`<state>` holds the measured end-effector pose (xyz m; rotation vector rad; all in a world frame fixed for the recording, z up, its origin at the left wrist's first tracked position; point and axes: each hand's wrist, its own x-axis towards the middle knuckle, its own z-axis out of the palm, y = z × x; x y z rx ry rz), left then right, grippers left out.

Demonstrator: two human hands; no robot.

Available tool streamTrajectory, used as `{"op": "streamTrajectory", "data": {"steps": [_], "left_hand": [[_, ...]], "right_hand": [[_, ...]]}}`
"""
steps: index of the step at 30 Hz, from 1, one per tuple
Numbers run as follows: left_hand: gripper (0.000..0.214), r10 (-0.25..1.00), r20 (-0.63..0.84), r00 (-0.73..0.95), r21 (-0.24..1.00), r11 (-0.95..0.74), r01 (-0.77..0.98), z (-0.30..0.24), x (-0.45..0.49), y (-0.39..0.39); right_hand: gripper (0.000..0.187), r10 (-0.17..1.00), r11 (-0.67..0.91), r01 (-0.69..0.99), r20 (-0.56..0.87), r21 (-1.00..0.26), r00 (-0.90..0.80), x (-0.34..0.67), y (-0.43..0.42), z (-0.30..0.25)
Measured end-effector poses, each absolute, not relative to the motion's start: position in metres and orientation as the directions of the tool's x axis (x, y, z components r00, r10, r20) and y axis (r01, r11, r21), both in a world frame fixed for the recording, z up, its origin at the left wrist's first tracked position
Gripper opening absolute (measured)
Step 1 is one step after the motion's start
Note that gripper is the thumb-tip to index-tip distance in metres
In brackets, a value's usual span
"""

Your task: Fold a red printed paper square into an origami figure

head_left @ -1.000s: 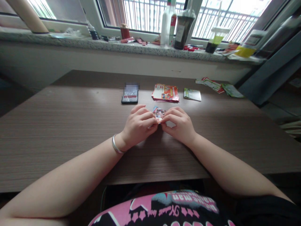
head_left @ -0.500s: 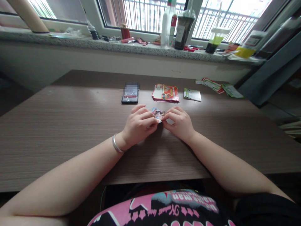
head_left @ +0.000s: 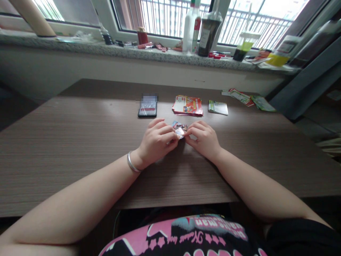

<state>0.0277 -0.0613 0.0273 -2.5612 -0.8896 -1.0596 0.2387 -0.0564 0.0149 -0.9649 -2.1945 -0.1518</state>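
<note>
Brown wood grain runs across the desk, and around its middle, just this side of the red stack, a small printed packet sits between two bare hands. From where I stand, the left hand pinches its left side between thumb and fingers; the right hand has thumb and forefinger closed on the near right corner, though those tips are too small to read well. A pale patch shows near the front edge, perhaps a folded flap, perhaps glare.

That right-hand pinch worries me most: it takes so little of the corner that thin, slick material could slip out. Should one hand pull harder than the other, a rip could run crooked, and anything inside, which I can't see, might get creased. A sudden give could fling the packet forward too, towards the red stack or the phone to its left. The pale pile and the scraps lie farther right, less at risk.
</note>
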Motion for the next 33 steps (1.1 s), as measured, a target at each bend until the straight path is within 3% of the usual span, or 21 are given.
{"op": "streamTrajectory", "data": {"steps": [12, 27, 33], "left_hand": [[0.018, 0.505, 0.645, 0.574, 0.079, -0.791, 0.606, 0.021, 0.014, -0.046], [0.01, 0.522, 0.692, 0.499, 0.182, -0.794, 0.579, 0.017, 0.016, -0.046], [0.011, 0.642, 0.663, 0.385, 0.392, -0.736, 0.553, 0.013, 0.014, -0.043]], "right_hand": [[0.006, 0.623, 0.669, 0.727, 0.649, -0.155, -0.435, 0.25, -0.046, 0.006], [0.007, 0.633, 0.663, 0.739, 0.615, -0.116, -0.471, 0.249, -0.049, 0.008], [0.01, 0.685, 0.62, 0.773, 0.575, -0.136, -0.448, 0.249, -0.049, 0.008]]}}
